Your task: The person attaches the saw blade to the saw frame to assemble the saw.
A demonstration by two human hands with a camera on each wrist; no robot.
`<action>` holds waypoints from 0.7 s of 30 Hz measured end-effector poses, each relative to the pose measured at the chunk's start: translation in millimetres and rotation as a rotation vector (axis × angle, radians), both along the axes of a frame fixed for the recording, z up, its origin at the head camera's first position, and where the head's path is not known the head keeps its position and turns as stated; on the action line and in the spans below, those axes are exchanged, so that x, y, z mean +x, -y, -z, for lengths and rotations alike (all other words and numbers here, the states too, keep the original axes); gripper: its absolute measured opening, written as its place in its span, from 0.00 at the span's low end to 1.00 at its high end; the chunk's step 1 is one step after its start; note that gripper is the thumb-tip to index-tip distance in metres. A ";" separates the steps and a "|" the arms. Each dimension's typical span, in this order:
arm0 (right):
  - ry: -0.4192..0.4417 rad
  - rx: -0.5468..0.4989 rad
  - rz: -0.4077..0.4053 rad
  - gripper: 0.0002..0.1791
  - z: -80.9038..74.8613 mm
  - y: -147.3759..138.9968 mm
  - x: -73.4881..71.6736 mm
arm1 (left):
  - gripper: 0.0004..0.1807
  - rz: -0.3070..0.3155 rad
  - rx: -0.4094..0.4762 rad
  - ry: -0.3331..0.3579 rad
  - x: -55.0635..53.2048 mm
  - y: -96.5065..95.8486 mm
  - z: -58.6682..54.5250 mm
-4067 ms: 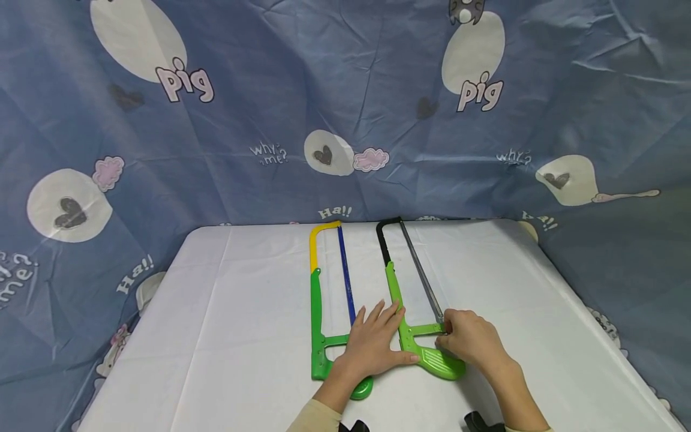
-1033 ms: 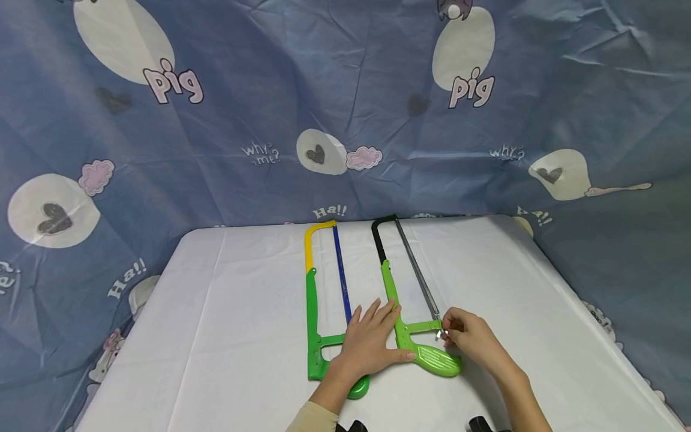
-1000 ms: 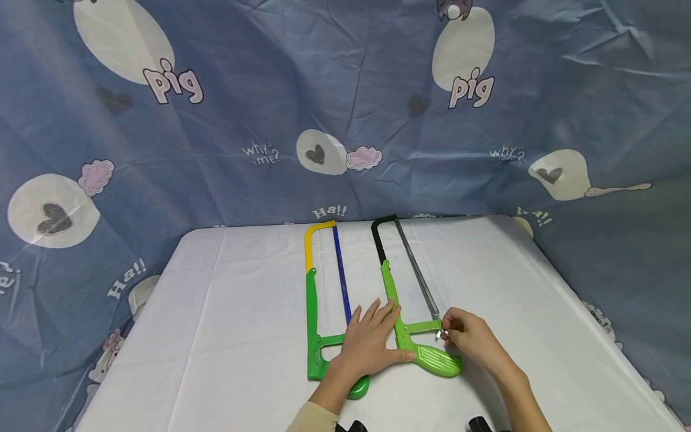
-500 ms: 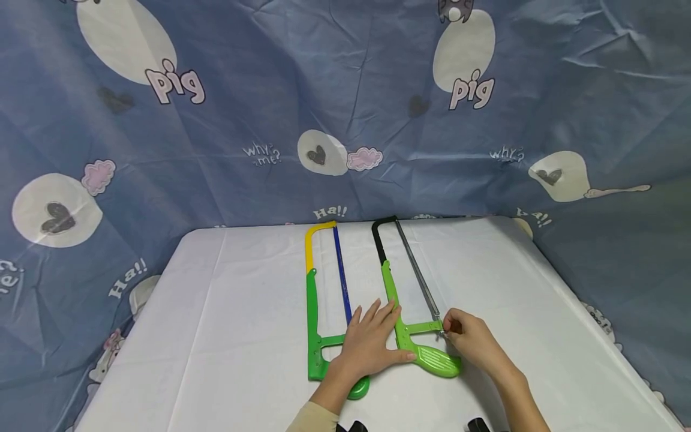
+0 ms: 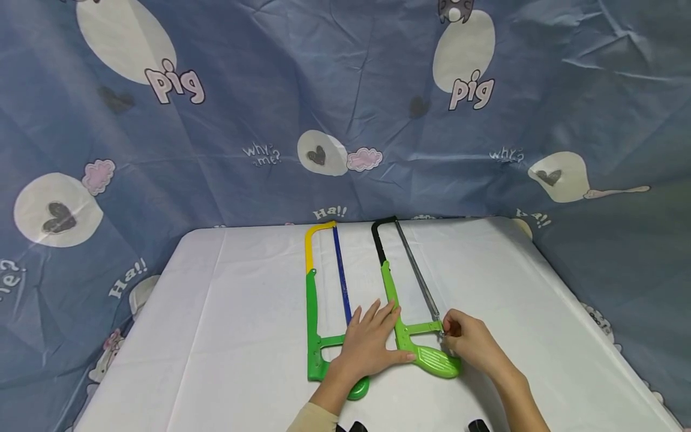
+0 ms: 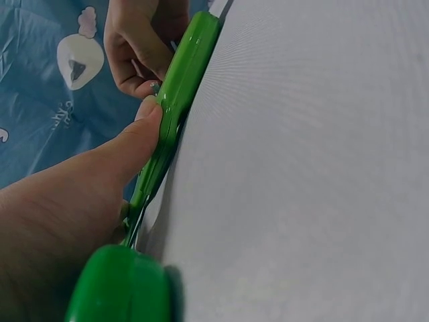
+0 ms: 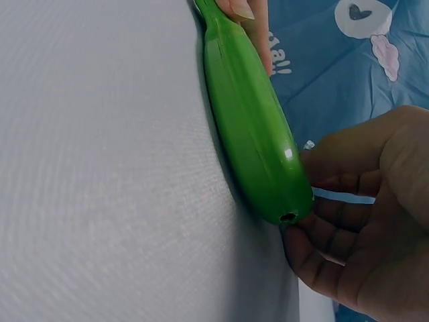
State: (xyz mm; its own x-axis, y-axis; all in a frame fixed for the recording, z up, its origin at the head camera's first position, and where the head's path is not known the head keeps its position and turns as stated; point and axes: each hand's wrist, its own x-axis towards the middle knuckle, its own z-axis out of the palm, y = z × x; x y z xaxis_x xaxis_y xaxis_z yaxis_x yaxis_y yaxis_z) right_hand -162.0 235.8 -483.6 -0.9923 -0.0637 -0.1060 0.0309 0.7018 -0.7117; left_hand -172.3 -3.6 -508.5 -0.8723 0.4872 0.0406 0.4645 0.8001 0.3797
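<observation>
A light green hacksaw (image 5: 436,363) with a black front bow lies flat on the white-covered table. My left hand (image 5: 367,342) is spread over it, fingertips on the frame and thumb on the handle's near part. At the near end of the grey blade (image 5: 418,270), my right hand (image 5: 474,341) pinches a small metal wing nut (image 5: 441,336), mostly hidden by the fingers. In the right wrist view the handle (image 7: 255,127) stands beside my right fingers. A dark green hacksaw (image 5: 314,318) with a yellow bow and blue blade lies left, partly under my left hand and wrist.
The white cloth (image 5: 243,336) covers the table, whose far edge meets a blue printed curtain (image 5: 259,108). The curtain also hangs along both sides. Black wrist-camera parts (image 5: 477,425) show at the bottom edge.
The right fingers shift and turn slightly around the wing nut, which shows less now than a second ago. The left hand and both hacksaws stay in place; the head view has shifted slightly.
</observation>
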 end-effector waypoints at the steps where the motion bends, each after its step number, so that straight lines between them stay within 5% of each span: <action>1: 0.001 -0.006 0.000 0.10 -0.4 0.3 0.4 | 0.54 -0.001 -0.002 -0.002 0.1 0.0 0.0; 21: -0.017 0.020 0.047 0.11 2.3 4.7 3.1 | 0.54 0.002 -0.002 -0.007 0.7 -0.1 -0.8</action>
